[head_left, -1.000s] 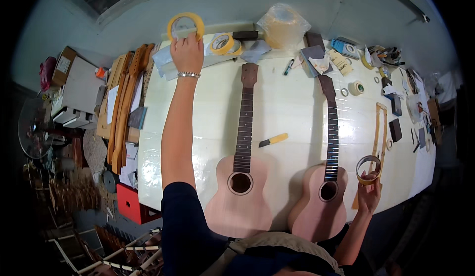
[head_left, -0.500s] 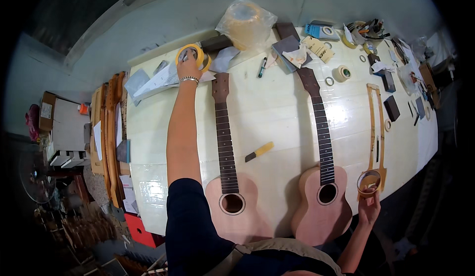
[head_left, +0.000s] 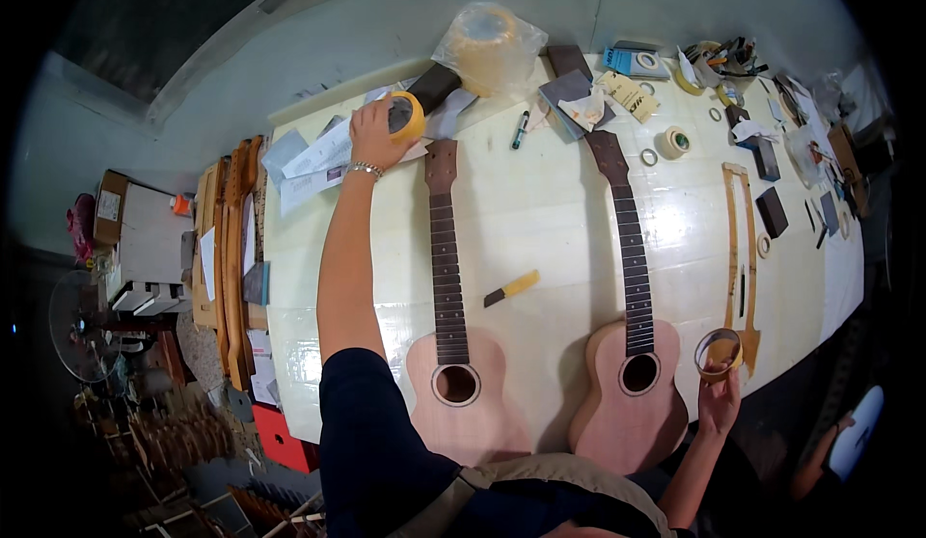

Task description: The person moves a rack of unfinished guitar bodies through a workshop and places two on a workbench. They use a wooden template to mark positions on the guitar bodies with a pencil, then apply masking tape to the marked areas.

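Observation:
At the far left of the table, my left hand [head_left: 377,141] is closed at the edge of a yellow tape roll [head_left: 417,121], which stands tilted with its ring facing right; some fingertips are hidden. Loose papers [head_left: 313,174] lie beneath and beside that hand. Low on the right, my right hand [head_left: 718,405] grips a wide tan tape roll [head_left: 706,368] from below, its opening tilted up. Between my arms lie two unfinished ukuleles, a left one [head_left: 490,434] and a right one [head_left: 625,420], with pale pinkish bodies and dark fretboards.
A yellow-and-black scraper-like tool [head_left: 513,288] lies between the ukuleles. At the back stand a plastic-wrapped bundle [head_left: 487,56] and a dark block [head_left: 434,86]. A flat wooden template [head_left: 732,249] lies right. Another person's hand [head_left: 828,449] holds a pale disc-like thing [head_left: 857,432].
My left hand has turned, and the yellow roll now faces right beside the fingers. The right hand holds its tape roll almost unmoved. Another person's hand has come into view at lower right.

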`<state>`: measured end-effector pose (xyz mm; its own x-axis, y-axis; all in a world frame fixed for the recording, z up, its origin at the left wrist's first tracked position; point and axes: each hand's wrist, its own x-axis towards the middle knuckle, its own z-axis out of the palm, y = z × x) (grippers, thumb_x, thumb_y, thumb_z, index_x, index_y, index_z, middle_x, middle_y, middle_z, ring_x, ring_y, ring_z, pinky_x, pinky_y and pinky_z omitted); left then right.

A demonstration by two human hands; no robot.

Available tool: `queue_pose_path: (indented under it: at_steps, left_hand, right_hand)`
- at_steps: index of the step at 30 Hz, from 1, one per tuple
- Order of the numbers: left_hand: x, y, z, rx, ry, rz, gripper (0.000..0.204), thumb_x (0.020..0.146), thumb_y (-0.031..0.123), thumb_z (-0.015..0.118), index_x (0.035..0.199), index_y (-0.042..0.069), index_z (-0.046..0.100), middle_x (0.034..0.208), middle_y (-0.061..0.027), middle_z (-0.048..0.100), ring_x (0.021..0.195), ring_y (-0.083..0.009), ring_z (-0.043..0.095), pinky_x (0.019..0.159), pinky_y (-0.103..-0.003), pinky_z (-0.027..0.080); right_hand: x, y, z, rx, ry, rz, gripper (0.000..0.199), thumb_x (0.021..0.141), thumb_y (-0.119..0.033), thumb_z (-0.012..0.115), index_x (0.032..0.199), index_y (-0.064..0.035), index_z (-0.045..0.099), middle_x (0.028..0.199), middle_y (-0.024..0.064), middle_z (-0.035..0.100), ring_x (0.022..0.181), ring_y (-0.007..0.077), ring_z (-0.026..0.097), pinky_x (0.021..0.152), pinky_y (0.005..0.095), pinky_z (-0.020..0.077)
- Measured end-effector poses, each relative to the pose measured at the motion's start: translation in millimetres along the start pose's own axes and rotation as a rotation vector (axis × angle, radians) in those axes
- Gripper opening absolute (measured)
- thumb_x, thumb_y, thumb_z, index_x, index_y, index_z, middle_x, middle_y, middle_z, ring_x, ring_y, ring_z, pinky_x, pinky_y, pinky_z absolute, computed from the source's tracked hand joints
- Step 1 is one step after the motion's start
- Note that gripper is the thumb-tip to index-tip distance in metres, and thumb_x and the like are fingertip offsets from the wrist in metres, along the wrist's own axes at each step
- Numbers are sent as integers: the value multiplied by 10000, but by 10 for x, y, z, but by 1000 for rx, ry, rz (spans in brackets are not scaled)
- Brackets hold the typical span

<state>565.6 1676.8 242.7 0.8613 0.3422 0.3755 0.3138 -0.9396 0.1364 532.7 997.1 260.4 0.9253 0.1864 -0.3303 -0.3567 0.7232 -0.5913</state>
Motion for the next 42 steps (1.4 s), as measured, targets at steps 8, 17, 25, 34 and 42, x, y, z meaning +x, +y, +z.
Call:
queue_pose_path:
  at_steps: [8,17,25,34,42]
  left_hand:
    - [-1043,-629,83,248,-247,-88,576,756,188,573,1288,72,389,1225,-135,486,1103,-330,471,931,-526,358]
    - [-891,-1346,161,796,-44,99,336,853,188,443,1181,136,494,1212,-107,512,1020,-427,528,867,-578,381]
    - [-720,-1468,334,708,-493,-647,424,899,200,383,1322,221,368,1329,-134,402,1180,-378,418,943,-524,342]
    - [-142,-263,-100,126,61,166,639,670,205,644,1239,25,415,1195,-118,476,1174,-290,405,1048,-480,219]
    - [340,-42,267,465,-451,-248,206,695,261,663,867,149,665,853,-67,672,834,-215,639,1037,-506,178]
  right_hand:
    - [-62,-27,-127,-15,18,-8,307,887,-69,484,1187,-11,449,1044,61,566,938,143,547,1000,346,347]
    - [-73,-4,-77,-66,12,25,283,883,-66,501,1160,-12,476,1022,63,579,931,138,555,1000,333,350]
    - [-96,122,129,-112,18,7,268,887,-67,489,1146,-2,469,1010,69,572,935,147,561,995,347,356]
    - [-162,169,304,-127,68,-61,278,875,-67,502,1151,-54,469,985,32,574,928,119,558,955,343,382]
    - [-245,131,465,-97,51,-78,301,845,-59,548,1137,-48,478,898,29,594,851,116,584,931,337,404]
